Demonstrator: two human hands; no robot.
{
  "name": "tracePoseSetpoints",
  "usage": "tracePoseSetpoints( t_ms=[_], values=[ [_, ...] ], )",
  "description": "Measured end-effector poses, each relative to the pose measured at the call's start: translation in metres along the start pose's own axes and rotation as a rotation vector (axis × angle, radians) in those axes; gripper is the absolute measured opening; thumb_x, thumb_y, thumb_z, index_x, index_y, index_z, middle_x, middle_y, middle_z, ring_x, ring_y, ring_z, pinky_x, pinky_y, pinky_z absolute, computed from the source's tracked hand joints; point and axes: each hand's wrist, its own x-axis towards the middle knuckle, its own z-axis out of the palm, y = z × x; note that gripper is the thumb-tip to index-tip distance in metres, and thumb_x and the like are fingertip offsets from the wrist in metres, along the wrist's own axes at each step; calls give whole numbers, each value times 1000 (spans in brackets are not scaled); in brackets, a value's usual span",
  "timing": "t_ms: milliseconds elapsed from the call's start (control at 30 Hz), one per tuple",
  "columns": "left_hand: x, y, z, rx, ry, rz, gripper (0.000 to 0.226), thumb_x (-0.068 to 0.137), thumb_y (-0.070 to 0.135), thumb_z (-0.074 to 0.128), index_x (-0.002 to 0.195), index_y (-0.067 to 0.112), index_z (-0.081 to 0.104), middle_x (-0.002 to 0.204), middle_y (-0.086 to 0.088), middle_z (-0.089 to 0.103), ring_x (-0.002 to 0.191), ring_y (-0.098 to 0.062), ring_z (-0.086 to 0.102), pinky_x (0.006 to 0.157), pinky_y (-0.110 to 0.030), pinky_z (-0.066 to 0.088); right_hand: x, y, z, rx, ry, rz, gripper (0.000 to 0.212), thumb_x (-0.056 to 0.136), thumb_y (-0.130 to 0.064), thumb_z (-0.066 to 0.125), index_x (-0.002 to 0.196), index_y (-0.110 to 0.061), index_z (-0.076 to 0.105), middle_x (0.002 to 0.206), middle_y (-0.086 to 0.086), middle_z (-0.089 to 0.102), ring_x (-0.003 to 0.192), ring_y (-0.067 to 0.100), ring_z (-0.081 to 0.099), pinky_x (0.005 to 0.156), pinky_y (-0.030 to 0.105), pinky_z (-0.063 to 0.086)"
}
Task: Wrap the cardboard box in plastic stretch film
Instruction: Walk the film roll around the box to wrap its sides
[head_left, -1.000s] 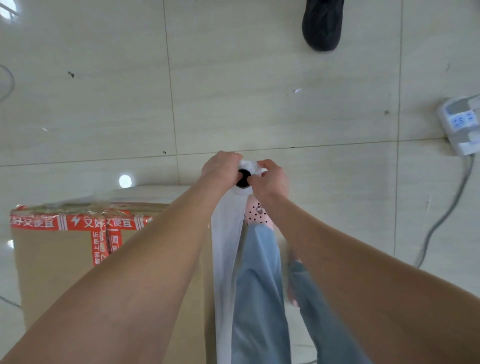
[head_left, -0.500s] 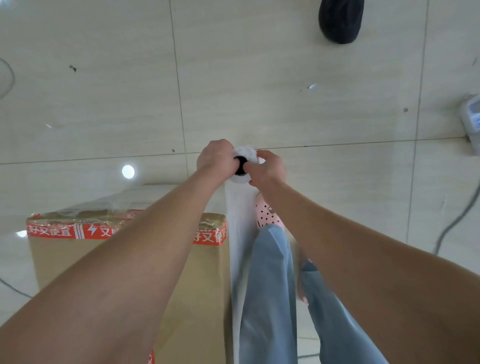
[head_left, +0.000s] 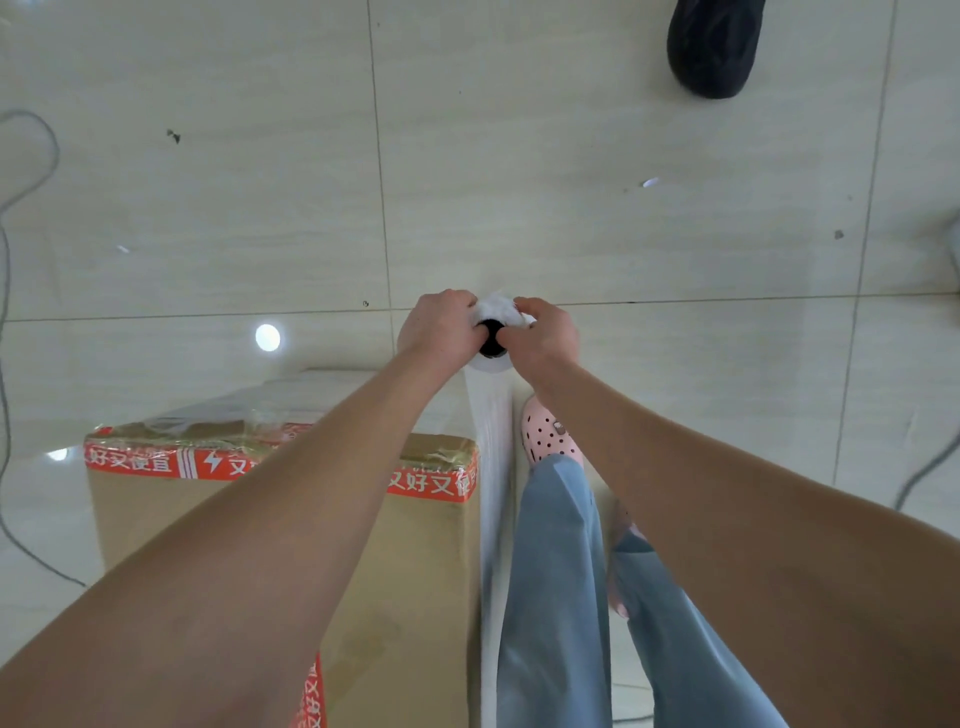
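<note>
Upright, the film roll (head_left: 491, 426) is gripped between curled fingers (head_left: 535, 310).

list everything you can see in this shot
brown cardboard box: 1, brown, on the floor at lower left
red printed tape: several strips, red with white print, along the box's top edge and down its near face
white roll of plastic stretch film: 1, white with a dark core, upright beside the box's right edge
black shoe: 1, black, top right, cut off by the frame
left grey cable: 1, grey, left edge
right grey cable: 1, grey, right edge
tiled floor: pale cream, glossy
pink perforated clog: 1 clear, pink, right of the roll
blue trouser legs: 2, light blue, bottom centre
left hand: grips the roll's top
right hand: grips the roll's top
</note>
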Motion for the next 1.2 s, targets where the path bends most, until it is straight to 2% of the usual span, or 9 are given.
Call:
tracePoseSetpoints(
  t_ms=[100,300,433,567,700,767,867,967,1200],
  values=[
    [2,3,-8,168,35,156,47,84,20,58,131,19,52,118,-4,61,109,-25,57,79,-33,48,-1,0,2,-19,6,18,49,86,-9,54,133,-21,49,121,9,58,84,18,55,50,19,36],
    [4,10,-11,365,91,194,20,82,16,55,101,8,53,95,-9,54,89,-31,56,62,-32,35,0,-4,3,-42,48,10,43,83,-12,62,125,-14,51,118,5,58,84,16,52,46,16,33],
    [7,-6,-21,62,119,-65,13,80,21,60,83,12,51,83,-4,53,76,-26,53,54,-28,36,1,-19,9,-36,44,-1,48,82,-17,67,127,-17,50,116,0,56,87,14,50,40,9,32],
    [4,-19,-21,-461,148,-297,18,78,23,65,75,7,57,76,-9,65,62,-27,68,56,-35,58,2,-34,22,-45,82,17,47,82,-20,67,125,-18,51,114,2,60,85,17,54,58,22,38],
    [2,-22,-17,-739,-5,-397,30,82,28,68,86,0,60,73,-14,68,53,-24,65,57,-34,60,6,-44,25,-139,133,-52,40,84,-16,63,122,-22,55,115,4,62,89,20,59,72,29,48],
    [8,-22,-19,-565,18,-285,34,80,34,69,89,4,56,77,-9,64,65,-25,63,59,-33,56,8,-50,21,-179,117,-61,37,85,-16,64,121,-22,57,115,4,63,86,20,58,70,27,45],
    [15,-18,-30,-227,135,-26,46,81,32,67,116,9,48,107,-6,56,92,-25,58,69,-33,47,13,-58,17,-197,121,-55,35,86,-14,64,121,-19,59,115,6,63,84,21,57,68,26,42],
    [22,-8,-40,28,149,176,50,85,23,61,130,14,42,122,-7,50,95,-29,60,71,-37,48,14,-64,13,-211,125,-38,34,86,-12,64,120,-18,59,112,7,63,84,21,59,71,29,47],
    [34,7,-56,317,136,283,20,87,10,50,106,6,52,103,-12,55,84,-33,60,60,-34,38,20,-63,13,-232,95,-43,35,85,-12,66,119,-16,61,108,6,66,84,20,61,74,30,49]
  ],
)
